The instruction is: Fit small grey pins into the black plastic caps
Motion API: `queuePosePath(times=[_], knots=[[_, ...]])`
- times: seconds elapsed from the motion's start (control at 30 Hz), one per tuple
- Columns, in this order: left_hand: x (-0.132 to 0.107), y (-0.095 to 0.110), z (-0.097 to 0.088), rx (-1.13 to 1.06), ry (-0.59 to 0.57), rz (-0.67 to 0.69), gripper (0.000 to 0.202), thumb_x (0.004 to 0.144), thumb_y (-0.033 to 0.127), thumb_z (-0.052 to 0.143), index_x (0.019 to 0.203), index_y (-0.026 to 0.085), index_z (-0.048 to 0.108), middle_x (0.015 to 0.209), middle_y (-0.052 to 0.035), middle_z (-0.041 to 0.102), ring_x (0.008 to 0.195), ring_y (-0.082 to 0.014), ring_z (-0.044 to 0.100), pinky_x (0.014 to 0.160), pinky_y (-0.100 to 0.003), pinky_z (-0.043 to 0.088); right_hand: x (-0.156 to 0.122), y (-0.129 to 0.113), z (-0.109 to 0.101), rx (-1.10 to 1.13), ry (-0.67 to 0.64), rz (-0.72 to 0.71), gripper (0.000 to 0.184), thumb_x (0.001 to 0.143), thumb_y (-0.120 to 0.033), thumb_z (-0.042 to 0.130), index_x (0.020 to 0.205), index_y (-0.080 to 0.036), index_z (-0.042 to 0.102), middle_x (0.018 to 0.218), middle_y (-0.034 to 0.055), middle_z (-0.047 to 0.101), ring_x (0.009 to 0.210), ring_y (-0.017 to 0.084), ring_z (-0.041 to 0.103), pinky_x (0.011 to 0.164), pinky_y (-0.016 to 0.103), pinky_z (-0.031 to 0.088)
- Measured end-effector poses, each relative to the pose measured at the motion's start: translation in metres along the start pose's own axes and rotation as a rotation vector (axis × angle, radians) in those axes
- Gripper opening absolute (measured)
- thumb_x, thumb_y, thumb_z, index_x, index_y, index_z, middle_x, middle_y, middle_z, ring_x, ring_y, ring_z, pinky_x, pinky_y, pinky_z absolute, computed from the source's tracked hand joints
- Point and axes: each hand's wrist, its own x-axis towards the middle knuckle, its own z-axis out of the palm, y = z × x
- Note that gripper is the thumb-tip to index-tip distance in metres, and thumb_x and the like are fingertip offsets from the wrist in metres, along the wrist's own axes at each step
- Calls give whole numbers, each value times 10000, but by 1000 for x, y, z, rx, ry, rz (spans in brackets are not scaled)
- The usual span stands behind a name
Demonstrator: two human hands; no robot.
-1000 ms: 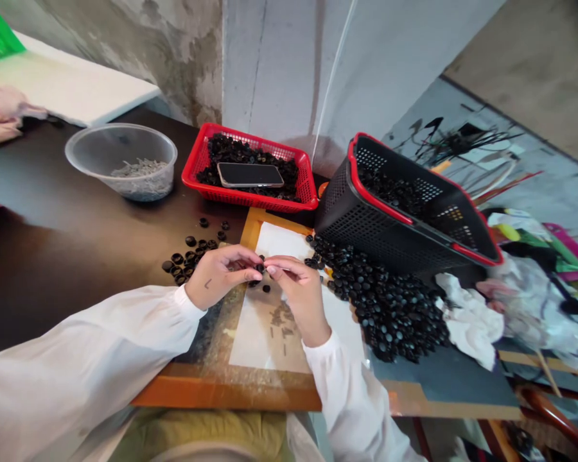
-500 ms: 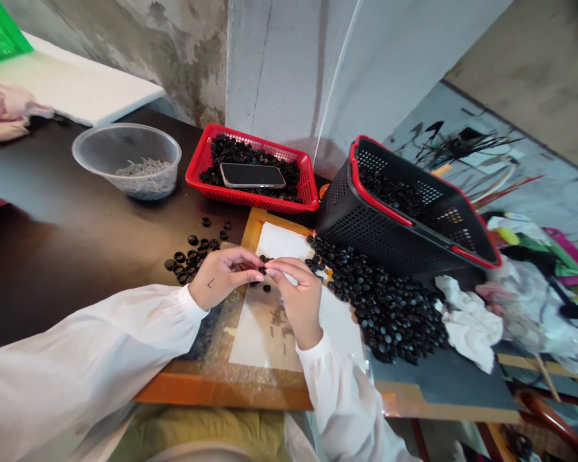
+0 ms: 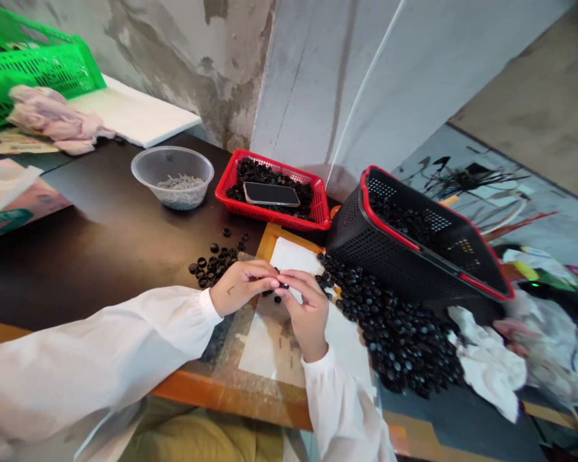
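Observation:
My left hand (image 3: 241,287) and my right hand (image 3: 308,308) meet fingertip to fingertip over a white sheet (image 3: 289,321) on an orange-edged board. Both pinch one small black round cap (image 3: 283,285) between them. A small cluster of black caps (image 3: 214,262) lies on the dark table just left of my left hand. A big heap of black caps (image 3: 395,327) spreads to the right of my right hand, spilling from under a tilted black basket with a red rim (image 3: 414,247).
A red tray (image 3: 231,176) holds black caps with a phone (image 3: 271,193) lying on them. A clear plastic bowl (image 3: 172,176) holds small metal bits. A green basket (image 3: 33,67), pink cloth (image 3: 52,119) and white board sit far left. Crumpled white paper (image 3: 486,366) lies at right.
The head camera swung left and back, bringing the green basket into view. Both hands stay together on the small cap; their fingers shifted only slightly.

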Motion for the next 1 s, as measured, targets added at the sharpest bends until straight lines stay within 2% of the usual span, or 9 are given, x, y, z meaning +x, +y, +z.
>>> queuePosePath(times=[0.1, 0.17, 0.23, 0.3, 0.37, 0.53, 0.67, 0.8, 1.0], knots=[[8, 8, -22, 402, -29, 117, 333, 985, 434, 559, 985, 187, 782, 964, -85, 731, 887, -200, 658, 813, -322, 510, 0, 4, -1, 60, 32, 72, 184, 887, -221, 725, 1030, -317, 793, 1072, 25, 774, 1019, 200, 709, 941, 361, 562], [12, 10, -39, 855, 71, 132, 312, 962, 432, 585, 1059, 199, 770, 1024, -106, 711, 949, -255, 616, 851, -391, 479, 2, 8, -1, 129, 52, 170, 188, 889, -235, 713, 1060, -288, 772, 1049, 33, 778, 997, 197, 722, 912, 351, 580], [14, 8, -53, 1245, 158, 84, 364, 920, 478, 619, 1031, 162, 761, 1009, -153, 680, 966, -319, 577, 797, -436, 454, 3, 12, 1, 235, 76, 269, 274, 857, -234, 731, 1129, -263, 712, 977, 31, 782, 952, 194, 736, 872, 343, 598], [13, 2, -62, 1463, 169, 41, 402, 892, 528, 633, 959, 150, 754, 960, -168, 661, 942, -342, 561, 738, -438, 432, 4, 16, 4, 326, 109, 334, 379, 791, -222, 774, 1143, -251, 637, 896, 11, 773, 906, 192, 745, 843, 339, 608], [11, -5, -66, 1540, 153, 39, 389, 892, 533, 626, 915, 164, 747, 933, -160, 663, 918, -339, 562, 709, -427, 416, 4, 18, 7, 349, 117, 359, 345, 745, -229, 805, 1035, -242, 617, 863, 3, 759, 879, 187, 744, 825, 326, 608], [12, -15, -68, 1384, 141, 99, 233, 919, 394, 619, 937, 211, 760, 952, -125, 726, 885, -303, 615, 717, -405, 442, 2, 14, 11, 322, 53, 394, 154, 750, -273, 800, 840, -223, 685, 885, 29, 761, 850, 182, 726, 799, 310, 599], [10, -10, -52, 957, 72, 151, 216, 915, 301, 616, 1072, 211, 734, 1015, -77, 758, 863, -225, 684, 797, -344, 517, 3, 8, 12, 345, 72, 445, 126, 774, -274, 765, 884, -219, 739, 910, 36, 773, 847, 185, 720, 833, 330, 593], [1, 0, -27, 531, -45, 143, 247, 910, 310, 646, 1117, 196, 717, 983, -61, 734, 761, -144, 692, 711, -231, 557, 1, 3, 13, 364, 104, 411, 170, 748, -234, 808, 900, -227, 732, 873, 4, 754, 846, 161, 706, 810, 277, 579], [-6, 2, -15, 417, 12, 206, 216, 900, 304, 692, 1075, 196, 758, 1064, -96, 715, 879, -163, 714, 775, -244, 612, -2, 0, 12, 259, 81, 354, 141, 767, -297, 821, 847, -225, 730, 865, 5, 758, 815, 174, 716, 792, 287, 586]])
